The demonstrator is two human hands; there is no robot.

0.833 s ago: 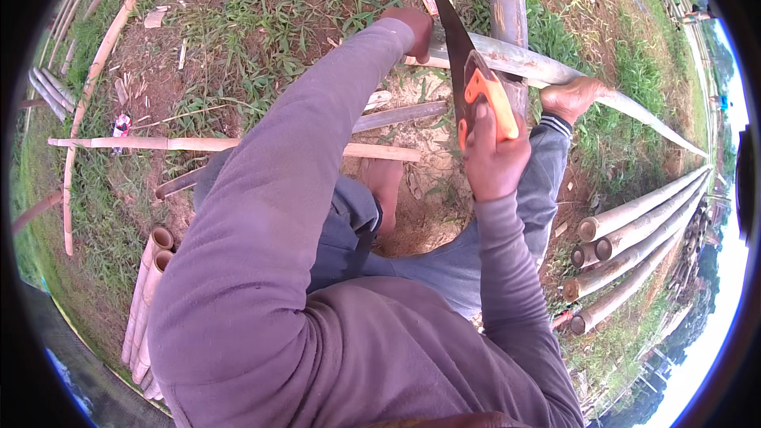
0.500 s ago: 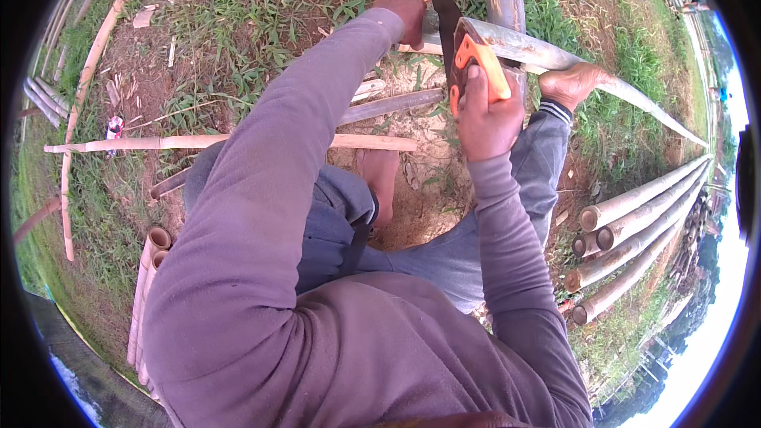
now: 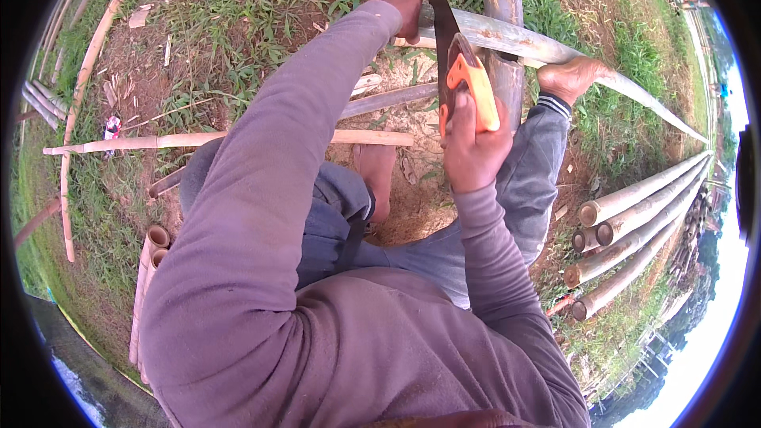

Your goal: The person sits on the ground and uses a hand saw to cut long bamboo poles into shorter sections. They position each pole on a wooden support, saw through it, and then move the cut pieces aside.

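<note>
Grassy, bare-patched ground (image 3: 238, 0) is strewn with cut bamboo; a long pale split bamboo pole (image 3: 547, 51) is lain across a thicker grey stem (image 3: 499, 0); it is gripped by the closed left hand (image 3: 400, 9); an orange-handled handsaw (image 3: 460, 71), blade at the pole, is clasped tightly in the right hand (image 3: 472, 147).

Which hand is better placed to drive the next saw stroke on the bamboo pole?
Right. The right hand already grips the saw by its orange handle, blade resting across the bamboo pole. The left hand is pressed on the pole, steadying it.
</note>
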